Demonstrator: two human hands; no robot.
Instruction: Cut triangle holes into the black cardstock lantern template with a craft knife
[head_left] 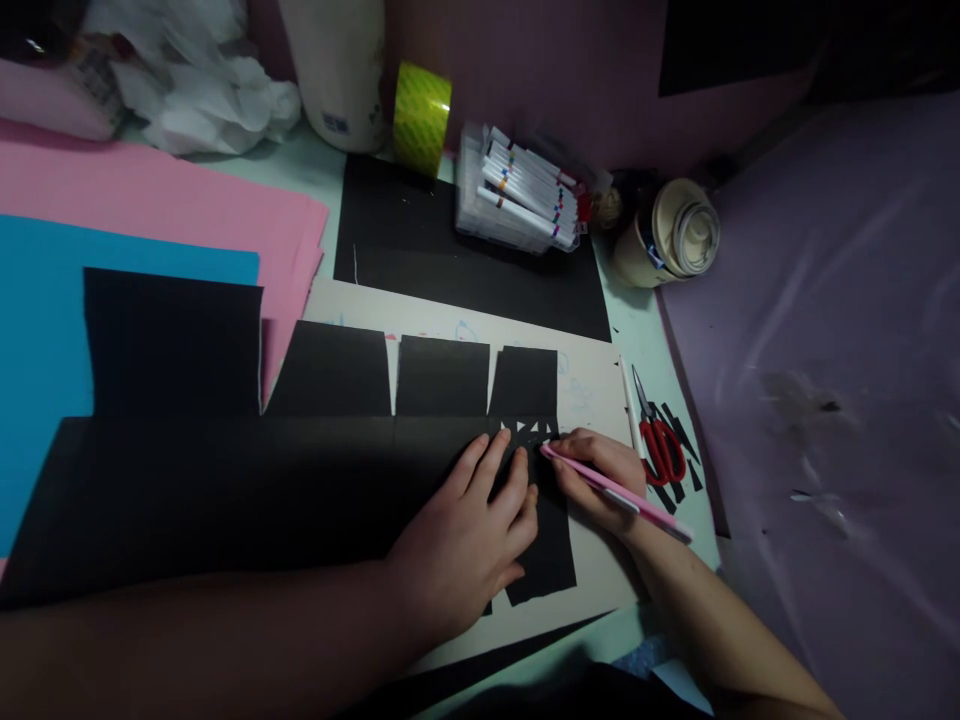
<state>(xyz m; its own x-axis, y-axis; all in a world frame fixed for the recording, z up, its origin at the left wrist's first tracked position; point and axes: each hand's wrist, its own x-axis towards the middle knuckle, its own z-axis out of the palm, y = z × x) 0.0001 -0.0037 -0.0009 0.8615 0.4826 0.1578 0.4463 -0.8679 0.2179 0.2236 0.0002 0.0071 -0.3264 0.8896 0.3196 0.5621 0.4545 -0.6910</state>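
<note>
A large sheet of black paper (262, 470), cut into flaps along its far edge, lies in front of me. My left hand (472, 530) rests flat on its right part, fingers spread and pressing it down. In my right hand (604, 470) is a slim pink craft knife (652, 514), held like a pen. Its tip meets the paper beside several small triangular cutouts (528, 427), through which the pale board shows. The blade itself is too small to make out. Beneath the paper is a white board (592, 390) with faint blue drawing marks.
Red-handled scissors (660, 445) and black paper scraps (679, 430) lie at the right. Behind are a box of markers (525, 190), a yellow tape roll (422, 118), a lidded jar (667, 235) and another black sheet (450, 255). Pink sheets (187, 190) and blue paper (37, 300) lie left.
</note>
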